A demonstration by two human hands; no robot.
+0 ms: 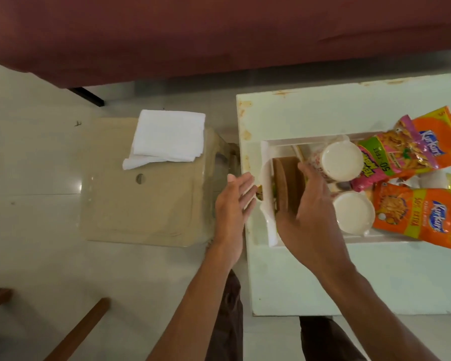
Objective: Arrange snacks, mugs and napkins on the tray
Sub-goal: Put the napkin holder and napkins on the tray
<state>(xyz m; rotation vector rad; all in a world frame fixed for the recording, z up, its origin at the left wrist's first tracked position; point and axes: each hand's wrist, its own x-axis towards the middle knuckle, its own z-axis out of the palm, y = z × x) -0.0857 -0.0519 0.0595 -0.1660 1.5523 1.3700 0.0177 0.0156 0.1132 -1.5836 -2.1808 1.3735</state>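
Tray: white, on the pale counter, holding two mugs and snack packets.
Mugs: far mug and near mug, side by side.
Snacks: orange packets along the tray's right side.
Napkins: white stack on a beige stool, well apart from the tray.
Left hand: open, fingers spread, empty, just beside the tray's left edge.
Right hand: open, empty, over the tray near the mugs.

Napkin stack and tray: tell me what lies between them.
Head view: between the napkin stack and the tray lie the beige stool's top, a floor gap, and the table's edge.
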